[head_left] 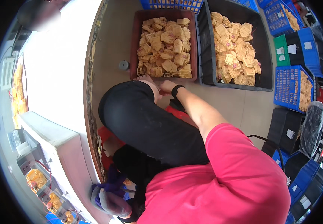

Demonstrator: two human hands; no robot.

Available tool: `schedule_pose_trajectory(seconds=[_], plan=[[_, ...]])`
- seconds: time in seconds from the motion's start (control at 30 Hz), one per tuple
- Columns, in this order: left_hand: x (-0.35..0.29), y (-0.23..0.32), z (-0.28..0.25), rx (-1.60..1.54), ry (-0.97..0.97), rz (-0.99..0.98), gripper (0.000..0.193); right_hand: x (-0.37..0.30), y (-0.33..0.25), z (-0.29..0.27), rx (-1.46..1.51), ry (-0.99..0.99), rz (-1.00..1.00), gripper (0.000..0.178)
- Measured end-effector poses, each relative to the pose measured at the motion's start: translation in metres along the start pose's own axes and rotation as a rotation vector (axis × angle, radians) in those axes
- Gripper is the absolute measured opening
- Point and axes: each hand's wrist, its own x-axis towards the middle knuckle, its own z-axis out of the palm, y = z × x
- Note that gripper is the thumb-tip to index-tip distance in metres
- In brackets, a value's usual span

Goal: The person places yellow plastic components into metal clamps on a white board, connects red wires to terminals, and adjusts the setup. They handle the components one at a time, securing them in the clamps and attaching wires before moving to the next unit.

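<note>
My bare right hand (167,87), with a dark band at the wrist, is at my lower leg (155,91), below the hem of my black trousers (143,112). Its fingers look curled in against the skin; what they hold, if anything, is hidden. Low on the left, my left hand (111,201) shows purple and grey, apparently a coated work glove, beside the edge of a white cabinet (70,156). More purple fabric lies against it. How its fingers are set cannot be made out. My bare foot (144,77) touches a dark red bin (163,79) of yellowish moulded parts (165,44).
A black bin (206,56) holding similar parts (234,52) stands right of the red one. Blue crates (286,87) line the right side. A bright white tabletop (57,67) with a worn edge runs along my left. A small grey cylinder (124,65) is on the floor.
</note>
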Motion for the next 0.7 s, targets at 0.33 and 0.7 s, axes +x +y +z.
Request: schedule_pose_trajectory(seconds=[0.33,0.7], plan=[[0.004,0.001,0.0,-0.021,-0.031,0.003,0.025,0.042,0.024,0.035,0.24,0.314,0.126,0.042],[0.014,0.005,0.002,-0.064,-0.015,0.023,0.025,0.03,0.014,0.029,0.261,0.315,0.096,0.065]])
